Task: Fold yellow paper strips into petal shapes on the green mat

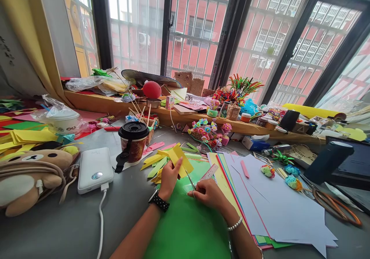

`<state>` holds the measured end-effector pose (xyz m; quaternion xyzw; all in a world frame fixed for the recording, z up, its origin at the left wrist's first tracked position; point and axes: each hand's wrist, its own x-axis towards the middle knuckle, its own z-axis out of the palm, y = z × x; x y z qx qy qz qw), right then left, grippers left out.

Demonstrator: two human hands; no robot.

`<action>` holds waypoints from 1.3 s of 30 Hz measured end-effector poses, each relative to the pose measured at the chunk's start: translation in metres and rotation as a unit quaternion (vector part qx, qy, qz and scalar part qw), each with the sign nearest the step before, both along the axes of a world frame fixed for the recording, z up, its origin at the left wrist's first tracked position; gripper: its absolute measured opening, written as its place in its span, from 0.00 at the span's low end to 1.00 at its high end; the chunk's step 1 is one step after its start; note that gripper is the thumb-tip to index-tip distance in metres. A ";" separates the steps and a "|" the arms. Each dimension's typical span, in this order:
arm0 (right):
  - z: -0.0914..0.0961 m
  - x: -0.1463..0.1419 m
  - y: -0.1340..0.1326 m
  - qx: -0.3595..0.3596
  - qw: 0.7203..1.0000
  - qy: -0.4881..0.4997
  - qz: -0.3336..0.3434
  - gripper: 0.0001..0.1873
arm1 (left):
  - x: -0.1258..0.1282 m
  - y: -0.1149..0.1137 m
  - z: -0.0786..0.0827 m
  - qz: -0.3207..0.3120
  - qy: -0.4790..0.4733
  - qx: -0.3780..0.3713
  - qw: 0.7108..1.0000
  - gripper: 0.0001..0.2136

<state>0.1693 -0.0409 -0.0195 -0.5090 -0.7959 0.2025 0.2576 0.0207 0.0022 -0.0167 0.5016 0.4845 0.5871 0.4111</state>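
My left hand [169, 177], with a dark watch on the wrist, pinches a folded yellow paper [179, 159] above the green mat [185, 224]. In my right hand [208, 192] is a pair of scissors [190, 180], its blades pointing up at the lower edge of that paper. The scissor handles are mostly hidden by my fingers. Just behind the right hand lies a clear ruler [210, 172]. Yellow and green paper strips [156, 167] are scattered left of and beyond the left hand.
A lidded coffee cup [132, 143] and a white power bank [95, 170] with its cable stand to the left, near a plush bear [34, 178]. On the right, white paper sheets [277, 201] cover coloured ones. Pipe-cleaner flowers [205, 130] sit at the back, below the cluttered window sill [185, 117].
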 end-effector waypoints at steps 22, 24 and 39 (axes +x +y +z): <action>0.002 -0.002 -0.002 0.028 0.999 -0.002 -0.015 0.20 | 0.002 -0.001 0.001 0.000 0.017 -0.001 1.000 0.18; 0.003 -0.002 -0.003 0.029 1.000 -0.002 -0.013 0.21 | 0.002 -0.001 0.001 0.000 0.020 -0.004 1.000 0.18; 0.003 0.000 0.000 0.023 1.000 0.002 -0.009 0.20 | 0.001 -0.001 0.000 -0.001 0.011 -0.007 1.000 0.17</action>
